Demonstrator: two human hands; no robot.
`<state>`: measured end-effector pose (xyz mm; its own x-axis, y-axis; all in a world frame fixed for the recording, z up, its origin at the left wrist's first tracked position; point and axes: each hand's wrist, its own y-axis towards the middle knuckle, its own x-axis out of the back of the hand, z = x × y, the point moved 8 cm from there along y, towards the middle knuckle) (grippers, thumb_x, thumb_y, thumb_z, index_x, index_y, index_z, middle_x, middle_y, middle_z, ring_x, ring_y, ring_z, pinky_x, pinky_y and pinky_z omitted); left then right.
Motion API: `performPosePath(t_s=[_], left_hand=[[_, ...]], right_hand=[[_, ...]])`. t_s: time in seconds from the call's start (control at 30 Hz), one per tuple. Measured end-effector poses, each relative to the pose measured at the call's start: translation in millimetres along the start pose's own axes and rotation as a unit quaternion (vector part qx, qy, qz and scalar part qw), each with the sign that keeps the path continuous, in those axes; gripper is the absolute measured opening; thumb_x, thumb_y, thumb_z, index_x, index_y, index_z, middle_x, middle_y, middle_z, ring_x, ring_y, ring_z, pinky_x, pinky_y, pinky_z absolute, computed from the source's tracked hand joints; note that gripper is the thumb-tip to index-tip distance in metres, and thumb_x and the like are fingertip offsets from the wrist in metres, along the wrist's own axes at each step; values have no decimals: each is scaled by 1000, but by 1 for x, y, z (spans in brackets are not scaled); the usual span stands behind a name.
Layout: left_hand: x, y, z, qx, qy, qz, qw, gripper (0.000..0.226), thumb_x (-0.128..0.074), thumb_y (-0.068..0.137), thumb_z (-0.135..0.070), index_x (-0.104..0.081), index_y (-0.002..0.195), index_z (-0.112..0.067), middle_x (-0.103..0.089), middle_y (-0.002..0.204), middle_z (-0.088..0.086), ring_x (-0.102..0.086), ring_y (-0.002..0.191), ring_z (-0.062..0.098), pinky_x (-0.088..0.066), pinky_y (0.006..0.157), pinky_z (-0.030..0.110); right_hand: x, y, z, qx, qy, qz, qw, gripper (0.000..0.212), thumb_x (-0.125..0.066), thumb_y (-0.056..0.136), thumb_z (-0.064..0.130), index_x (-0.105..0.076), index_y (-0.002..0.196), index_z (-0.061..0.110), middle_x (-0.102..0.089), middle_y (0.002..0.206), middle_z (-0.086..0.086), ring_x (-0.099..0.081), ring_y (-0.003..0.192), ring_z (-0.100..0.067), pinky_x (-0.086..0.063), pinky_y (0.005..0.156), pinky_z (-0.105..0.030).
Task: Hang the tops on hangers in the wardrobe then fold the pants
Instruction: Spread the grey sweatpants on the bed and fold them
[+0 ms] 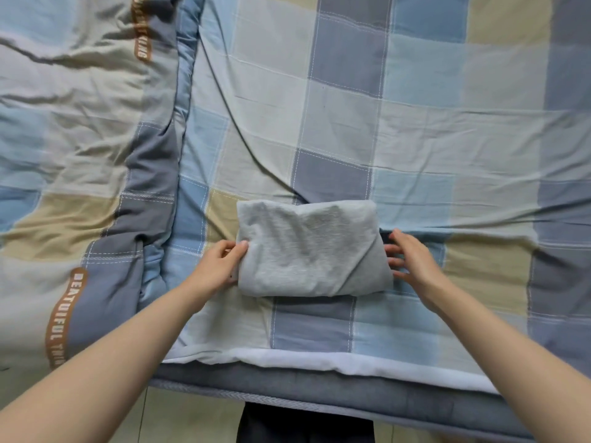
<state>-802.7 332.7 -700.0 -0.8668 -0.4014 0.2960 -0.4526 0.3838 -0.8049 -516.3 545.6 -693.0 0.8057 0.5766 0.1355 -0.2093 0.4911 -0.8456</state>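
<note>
2 bare forearms, no sleeves, no rings or watch showing; left hand [220, 263], right hand [411, 257]; dark trousers [303, 425] below.

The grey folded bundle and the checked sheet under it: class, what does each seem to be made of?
Grey bundle: probably soft knit cotton, matte, with a fuzzy, flecked surface. Checked sheet: probably thin woven cotton, smooth and matte, with sharp fine creases.
</note>
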Motion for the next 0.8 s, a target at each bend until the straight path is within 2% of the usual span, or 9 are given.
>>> performPosePath(t_s=[0.1,0.2,0.3,0.37,0.43,0.53,0.63,0.73,0.8], left_hand=[[-6,-2,-10,-64,-6,-66,996,38,-68,87,-42,-52,116,-22,-61,99,-7,-60,86,5,-50,73,21],[-7,-3,-26,-108,2,-152,982,25,-65,91,-32,-56,105,-13,-62,95,-4,-59,87,11,-47,80,30],[-3,-9,-47,-187,11,-237,953,24,-52,98,-27,-45,82,-10,-48,72,-5,-42,65,5,-37,66,30],[-4,-14,-58,-213,17,-266,940,26,-47,101,-25,-38,79,-14,-39,66,-8,-37,59,6,-28,58,29],[-4,-7,-58,-188,42,-280,940,24,-42,103,-25,-39,82,-13,-41,66,-9,-37,62,11,-22,60,33],[-5,9,-51,-132,79,-276,949,26,-37,105,-28,-43,86,-11,-46,70,-3,-44,72,27,-26,65,35],[-5,14,-50,-118,91,-277,949,26,-32,106,-28,-44,89,-12,-49,76,1,-49,79,33,-26,66,35],[1,6,-46,-101,46,-320,941,26,-33,105,-30,-49,111,-11,-58,107,8,-54,101,33,-33,76,34],[-3,-6,-50,-134,50,-335,932,38,-39,101,-35,-42,134,-15,-50,130,11,-49,117,31,-37,92,39]], right_hand=[[-23,0,5,72,-98,-30,992,44,-50,92,53,-51,122,21,-58,120,7,-55,107,-9,-42,92,-32],[-37,-8,32,179,-196,-116,957,33,-55,89,50,-47,102,21,-58,102,6,-53,96,-14,-38,78,-32],[-35,-10,48,224,-136,-174,949,30,-53,92,45,-44,92,16,-56,82,9,-53,83,-17,-33,67,-30],[-29,-5,53,227,-104,-195,948,37,-52,92,48,-44,93,12,-52,77,12,-50,77,-15,-29,63,-27],[-21,8,48,183,-96,-206,956,45,-46,94,53,-45,94,8,-50,77,6,-48,79,-19,-26,64,-27],[-16,28,42,106,-115,-188,970,66,-27,100,52,-55,88,-7,-60,87,-16,-54,89,-32,-35,75,-36],[-15,29,49,112,-145,-211,960,62,-27,102,44,-54,84,-8,-61,87,-22,-54,88,-33,-32,72,-36],[-4,12,54,147,-151,-304,929,37,-35,101,40,-52,108,8,-57,106,-13,-50,107,-35,-33,82,-36],[-13,-9,61,225,-182,-313,904,45,-39,98,40,-39,136,16,-48,123,-15,-44,115,-34,-32,96,-40]])
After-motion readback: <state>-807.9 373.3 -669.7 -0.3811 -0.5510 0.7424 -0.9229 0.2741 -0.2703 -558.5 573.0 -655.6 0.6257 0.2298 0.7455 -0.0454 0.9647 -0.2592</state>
